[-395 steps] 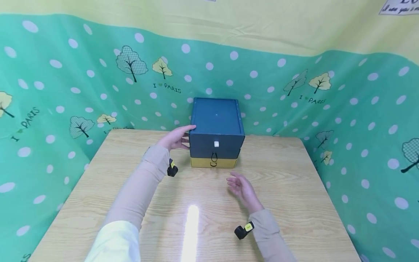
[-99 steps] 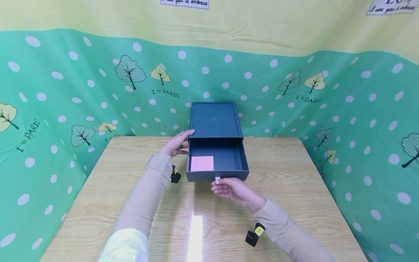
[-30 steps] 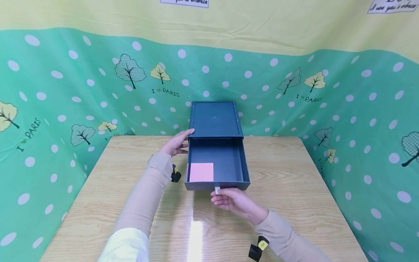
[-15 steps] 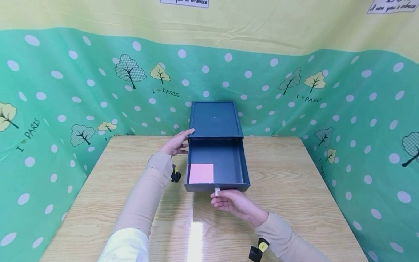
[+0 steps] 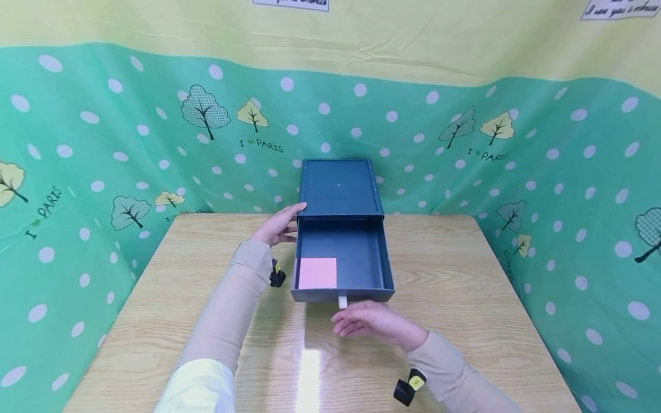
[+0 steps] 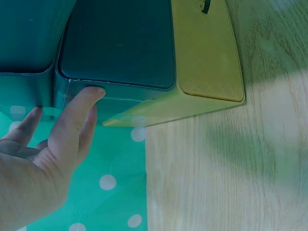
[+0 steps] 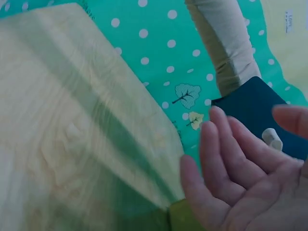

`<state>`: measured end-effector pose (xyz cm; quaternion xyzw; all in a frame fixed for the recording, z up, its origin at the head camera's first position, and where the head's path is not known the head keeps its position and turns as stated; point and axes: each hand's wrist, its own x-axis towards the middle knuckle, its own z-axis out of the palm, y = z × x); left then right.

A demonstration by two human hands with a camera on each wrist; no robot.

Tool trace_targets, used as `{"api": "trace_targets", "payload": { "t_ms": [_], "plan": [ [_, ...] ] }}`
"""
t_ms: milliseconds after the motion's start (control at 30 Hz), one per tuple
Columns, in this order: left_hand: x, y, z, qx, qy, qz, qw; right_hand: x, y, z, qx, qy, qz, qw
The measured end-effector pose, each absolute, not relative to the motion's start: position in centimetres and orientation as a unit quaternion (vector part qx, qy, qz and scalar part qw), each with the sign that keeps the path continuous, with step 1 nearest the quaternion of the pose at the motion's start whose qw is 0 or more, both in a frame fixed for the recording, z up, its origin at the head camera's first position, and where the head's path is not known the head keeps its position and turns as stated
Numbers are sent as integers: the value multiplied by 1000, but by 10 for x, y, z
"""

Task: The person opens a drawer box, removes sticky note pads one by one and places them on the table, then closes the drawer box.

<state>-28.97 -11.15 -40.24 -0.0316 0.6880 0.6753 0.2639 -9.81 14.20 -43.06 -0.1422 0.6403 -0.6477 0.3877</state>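
A dark blue drawer box (image 5: 338, 186) stands at the back of the table, its upper drawer (image 5: 364, 252) pulled far out. Inside, at the front left, lies a flat pink square (image 5: 317, 273) like a sticky note. My left hand (image 5: 276, 226) rests against the box's left side, its extended fingers touching the wall in the left wrist view. Just below the white knob (image 5: 342, 302) on the drawer front is my right hand (image 5: 374, 322), its fingers loosely bent and holding nothing. The right wrist view shows the knob (image 7: 272, 138) free beyond the palm.
A yellow lower drawer (image 6: 207, 53) with a black loop pull (image 6: 206, 6) sits under the blue part and is closed. The wooden table (image 5: 444, 275) extends on both sides. Green dotted cloth (image 5: 413, 132) hangs close behind the box.
The upper drawer, closed in the oldest frame, has been drawn toward me, bringing the pink square into view. Within the last half second my right hand has let go of the knob. My left hand stays put.
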Motion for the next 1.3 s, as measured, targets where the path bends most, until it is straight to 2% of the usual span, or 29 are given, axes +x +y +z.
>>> {"api": "trace_targets", "payload": {
  "t_ms": [300, 500, 933, 1300],
  "plan": [
    [-290, -112, -402, -33, 689, 674, 265, -99, 147, -407, -247, 729, -507, 389],
    [-290, -112, -399, -22, 693, 670, 265, -109, 156, -387, -318, 736, -477, 361],
    [-290, -113, -402, -36, 688, 673, 267, -126, 166, -342, -352, 730, -485, 328],
    [-290, -112, -402, -40, 688, 674, 266, -160, 164, -307, -340, 747, -484, 304]
  ]
}}
